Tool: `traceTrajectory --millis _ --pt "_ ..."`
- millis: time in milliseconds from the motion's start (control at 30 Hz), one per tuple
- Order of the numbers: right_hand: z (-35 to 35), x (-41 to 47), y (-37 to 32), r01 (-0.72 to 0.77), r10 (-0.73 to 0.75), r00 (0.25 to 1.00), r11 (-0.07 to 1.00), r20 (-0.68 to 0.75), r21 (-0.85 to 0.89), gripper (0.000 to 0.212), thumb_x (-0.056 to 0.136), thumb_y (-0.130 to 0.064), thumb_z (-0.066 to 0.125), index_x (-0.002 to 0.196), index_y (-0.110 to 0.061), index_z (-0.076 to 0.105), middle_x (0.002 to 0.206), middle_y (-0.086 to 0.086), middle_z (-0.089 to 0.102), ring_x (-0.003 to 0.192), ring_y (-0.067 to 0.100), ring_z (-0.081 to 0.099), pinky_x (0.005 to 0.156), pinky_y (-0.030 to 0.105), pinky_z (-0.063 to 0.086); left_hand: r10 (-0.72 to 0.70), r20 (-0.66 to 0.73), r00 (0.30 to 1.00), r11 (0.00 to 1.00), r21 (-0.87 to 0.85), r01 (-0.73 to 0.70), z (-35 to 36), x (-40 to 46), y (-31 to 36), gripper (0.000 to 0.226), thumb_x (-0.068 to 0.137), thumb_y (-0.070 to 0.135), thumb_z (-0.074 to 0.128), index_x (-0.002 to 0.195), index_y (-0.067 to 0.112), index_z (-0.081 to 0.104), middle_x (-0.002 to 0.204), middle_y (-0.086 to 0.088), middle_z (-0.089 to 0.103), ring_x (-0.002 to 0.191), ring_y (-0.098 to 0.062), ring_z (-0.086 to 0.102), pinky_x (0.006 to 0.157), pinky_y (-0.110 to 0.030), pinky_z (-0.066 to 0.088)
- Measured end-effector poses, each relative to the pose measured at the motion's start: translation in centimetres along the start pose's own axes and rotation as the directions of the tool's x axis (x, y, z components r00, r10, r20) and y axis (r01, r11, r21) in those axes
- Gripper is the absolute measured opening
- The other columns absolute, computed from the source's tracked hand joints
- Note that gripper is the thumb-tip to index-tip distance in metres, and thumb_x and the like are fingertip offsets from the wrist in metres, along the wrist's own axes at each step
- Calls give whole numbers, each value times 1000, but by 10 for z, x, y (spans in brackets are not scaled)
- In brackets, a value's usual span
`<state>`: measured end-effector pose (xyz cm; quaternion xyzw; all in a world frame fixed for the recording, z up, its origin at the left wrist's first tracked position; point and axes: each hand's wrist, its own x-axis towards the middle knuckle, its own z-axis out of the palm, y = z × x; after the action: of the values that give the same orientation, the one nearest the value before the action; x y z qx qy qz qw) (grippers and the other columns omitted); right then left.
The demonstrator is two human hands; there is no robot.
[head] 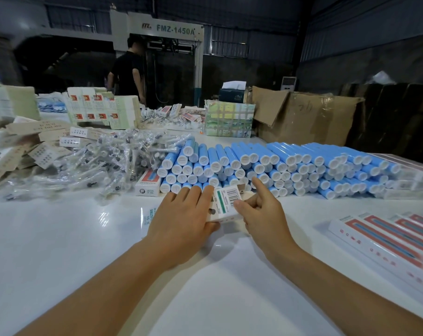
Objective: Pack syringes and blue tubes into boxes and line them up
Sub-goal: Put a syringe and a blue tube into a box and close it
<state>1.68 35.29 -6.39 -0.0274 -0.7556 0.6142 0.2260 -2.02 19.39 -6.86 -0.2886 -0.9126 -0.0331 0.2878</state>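
At frame centre we hold the box [226,206] with our left hand [184,221] curled round its side while our right hand [261,212] pinches its end, forefinger extended, likely steadying it just before the blue tubes [266,166].

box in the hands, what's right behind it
The stack of blue tubes lies right behind the small box that the left hand and right hand hold. The box's contents are hidden.

Bare forearms, bare hands [184,219], no sleeves.
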Motion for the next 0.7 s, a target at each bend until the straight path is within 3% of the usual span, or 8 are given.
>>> traceTrajectory --millis 67,167,267,467,567,633,667,700 --pt "-1 2 0 -28 28 1000 1000 1 8 47 89 -9 61 133 -21 51 58 -13 56 49 -4 52 53 18 38 13 2 1000 1000 21 -13 -1 -1 1 69 92 56 36 147 17 20 128 1 42 112 -20 40 91 -32 31" --pt "-1 -1 -1 -15 16 999 999 -49 29 15 88 -10 64 100 -17 65 70 -8 66 56 0 58 52 17 41 1 -5 1000 1000 31 -1 -1 -1 4 70 92 57 33 147 18 16 129 2 40 113 -18 38 91 -31 30" --pt "1 -5 -1 7 -6 998 999 -57 34 20 90 -9 60 83 -26 66 82 -6 70 63 1 62 53 14 44 3 -2 1000 998 68 -3 0 -2 7 70 93 58 30 147 18 12 131 1 37 113 -19 37 92 -31 29" --pt "2 -6 -2 49 -48 998 997 31 -61 26 94 -11 55 80 -31 65 92 -6 66 87 10 63 68 15 51 21 24 999 993 118 -24 1 -1 9 69 94 57 25 147 15 11 131 0 37 113 -19 37 91 -31 29" --pt "-5 2 -3 140 -169 978 967 -123 -215 17 91 -23 60 106 -30 64 105 -10 48 105 10 47 84 9 39 -18 10 1000 999 51 17 1 1 5 70 92 57 26 148 16 15 129 1 41 113 -19 40 89 -30 31" --pt "-9 8 -4 3 -3 961 1000 -278 -1 46 87 -32 65 131 -26 50 120 -7 45 111 12 45 95 24 39 -62 0 998 998 9 62 0 3 2 72 89 58 22 148 17 13 129 2 41 115 -19 40 89 -30 31" --pt "-9 9 -6 -113 176 954 961 -244 253 55 84 -34 68 133 -22 48 124 -2 51 111 16 51 94 33 44 -78 -6 997 997 -1 78 0 3 1 73 88 59 21 148 17 13 130 2 40 115 -19 40 90 -31 31" --pt "-7 10 -7 -241 328 940 828 -89 506 57 78 -36 70 128 -16 53 121 6 60 105 22 59 90 40 49 -84 -10 996 996 -9 84 0 4 1 75 87 59 20 148 17 13 130 1 41 115 -20 40 90 -31 32"
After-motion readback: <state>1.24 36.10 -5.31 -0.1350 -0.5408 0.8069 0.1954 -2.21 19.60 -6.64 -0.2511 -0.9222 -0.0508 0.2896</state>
